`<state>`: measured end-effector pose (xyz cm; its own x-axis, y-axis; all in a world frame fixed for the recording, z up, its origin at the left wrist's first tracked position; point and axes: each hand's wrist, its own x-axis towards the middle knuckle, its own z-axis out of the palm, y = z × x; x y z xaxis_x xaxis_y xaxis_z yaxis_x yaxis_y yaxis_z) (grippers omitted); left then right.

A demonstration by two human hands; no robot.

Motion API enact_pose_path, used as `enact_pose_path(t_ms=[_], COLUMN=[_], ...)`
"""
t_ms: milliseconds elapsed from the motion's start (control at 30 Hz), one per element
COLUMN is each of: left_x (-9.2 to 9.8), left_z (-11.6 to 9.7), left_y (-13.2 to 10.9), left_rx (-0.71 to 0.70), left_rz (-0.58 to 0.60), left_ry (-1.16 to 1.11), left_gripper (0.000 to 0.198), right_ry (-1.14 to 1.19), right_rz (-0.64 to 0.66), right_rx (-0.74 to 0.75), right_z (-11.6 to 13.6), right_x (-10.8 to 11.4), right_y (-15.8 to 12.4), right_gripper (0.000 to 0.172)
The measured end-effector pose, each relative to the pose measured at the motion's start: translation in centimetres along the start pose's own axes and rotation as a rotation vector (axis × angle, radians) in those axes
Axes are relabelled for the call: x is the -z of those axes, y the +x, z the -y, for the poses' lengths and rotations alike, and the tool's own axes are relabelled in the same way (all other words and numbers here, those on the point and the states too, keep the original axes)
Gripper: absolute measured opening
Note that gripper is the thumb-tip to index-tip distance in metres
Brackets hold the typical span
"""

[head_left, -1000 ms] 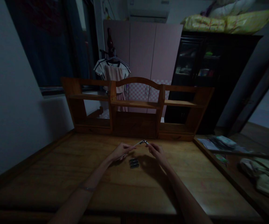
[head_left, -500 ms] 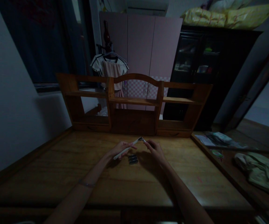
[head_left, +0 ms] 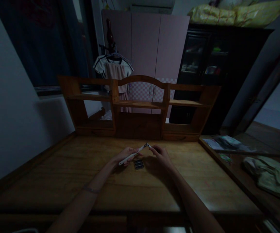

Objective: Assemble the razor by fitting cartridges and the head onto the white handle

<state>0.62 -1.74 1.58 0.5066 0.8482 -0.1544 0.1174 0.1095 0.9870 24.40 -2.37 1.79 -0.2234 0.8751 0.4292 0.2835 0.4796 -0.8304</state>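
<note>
Here the left hand (head_left: 127,154) pinches the white tool (head_left: 133,155) low, its tip (metal) pinched by the right hand (head_left: 161,156).

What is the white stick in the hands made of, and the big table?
The white stick looks like smooth plastic, evenly pale; its tip glints like metal, though dim light leaves that unsure. The table looks like varnished wood: brown grain, soft sheen.

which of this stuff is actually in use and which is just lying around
In use: slim white-handled tool with metal tip in left hand and right hand; small dark pack beneath.
Lying about: wooden shelf unit, loose papers, crumpled green cloth.
</note>
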Motion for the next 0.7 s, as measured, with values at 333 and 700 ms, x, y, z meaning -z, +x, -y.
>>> enact_pose_path(t_ms=[333, 700], left_x=[0.25, 0.47], left_z=[0.21, 0.56], left_y=[0.07, 0.16], left_rx=[0.006, -0.045], left_rz=[0.009, 0.038], left_ry=[0.005, -0.037], left_gripper=[0.060, 0.055], right_ry=[-0.017, -0.017], right_rz=[-0.042, -0.011], right_rx=[-0.002, -0.005], right_z=[-0.70, -0.45], right_x=[0.23, 0.17], right_y=[0.03, -0.04], right_gripper=[0.039, 0.037])
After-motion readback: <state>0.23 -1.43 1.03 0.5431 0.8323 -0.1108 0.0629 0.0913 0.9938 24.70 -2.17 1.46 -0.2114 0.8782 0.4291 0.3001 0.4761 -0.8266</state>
